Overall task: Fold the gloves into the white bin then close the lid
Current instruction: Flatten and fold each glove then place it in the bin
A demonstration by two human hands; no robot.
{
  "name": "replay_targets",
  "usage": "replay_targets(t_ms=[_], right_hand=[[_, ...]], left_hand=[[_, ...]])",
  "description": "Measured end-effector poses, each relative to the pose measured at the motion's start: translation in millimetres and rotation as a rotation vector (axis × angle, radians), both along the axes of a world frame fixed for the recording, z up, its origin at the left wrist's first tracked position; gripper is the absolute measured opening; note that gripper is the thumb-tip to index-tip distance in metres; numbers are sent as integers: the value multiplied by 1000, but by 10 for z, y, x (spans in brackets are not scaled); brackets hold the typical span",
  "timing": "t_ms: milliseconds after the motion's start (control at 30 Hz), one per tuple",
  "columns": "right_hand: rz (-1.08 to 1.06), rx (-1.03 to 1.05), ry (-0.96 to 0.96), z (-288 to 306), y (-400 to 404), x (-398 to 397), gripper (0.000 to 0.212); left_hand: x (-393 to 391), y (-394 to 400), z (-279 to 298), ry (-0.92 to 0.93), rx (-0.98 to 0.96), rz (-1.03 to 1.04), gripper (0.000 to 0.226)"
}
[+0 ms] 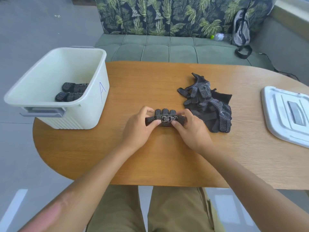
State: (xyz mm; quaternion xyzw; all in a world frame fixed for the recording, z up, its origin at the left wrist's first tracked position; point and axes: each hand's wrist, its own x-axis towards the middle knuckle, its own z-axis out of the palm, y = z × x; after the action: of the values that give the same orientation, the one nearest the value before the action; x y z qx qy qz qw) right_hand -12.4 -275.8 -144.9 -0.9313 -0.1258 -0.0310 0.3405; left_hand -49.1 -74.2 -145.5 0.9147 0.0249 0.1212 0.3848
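Note:
A black dotted glove (165,118) lies folded on the wooden table (167,161), its cuff rolled over and its fingertips pointing away from me. My left hand (138,129) pinches its left end and my right hand (192,129) pinches its right end. A loose pile of black dotted gloves (209,104) sits just right of my hands. The white bin (93,104), marked with a blue "A", stands open at the table's left edge with two folded gloves (71,92) inside. The white lid (287,113) lies flat at the right edge.
A green cushioned bench (167,49) with a leaf-patterned backrest runs behind the table. On it are a plastic bottle (220,36) and a grey bag (240,27). My legs in khaki trousers (150,210) are under the table's near edge.

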Motion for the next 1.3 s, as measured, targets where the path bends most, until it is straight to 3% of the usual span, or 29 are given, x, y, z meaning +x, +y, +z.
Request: replay_targets(t_ms=[200,367,500,867,1100,1300], right_hand=[[-108,-2,160,100,93,214,36],[-135,-114,146,98,150,298,44],[-49,-129,157,124,166,413,46],[200,-349,419,454,331,665,35],[219,-422,434,512,397,679,30],[221,-323,431,738,478,565,31]], left_hand=[[269,-13,114,126,11,56,33],[418,-29,132,139,87,35,31],[505,-26,169,168,153,-62,27],[816,-101,326,500,263,-256,24],[813,-61,420,514,274,-319,21],[736,83,731,443,337,-331,17]])
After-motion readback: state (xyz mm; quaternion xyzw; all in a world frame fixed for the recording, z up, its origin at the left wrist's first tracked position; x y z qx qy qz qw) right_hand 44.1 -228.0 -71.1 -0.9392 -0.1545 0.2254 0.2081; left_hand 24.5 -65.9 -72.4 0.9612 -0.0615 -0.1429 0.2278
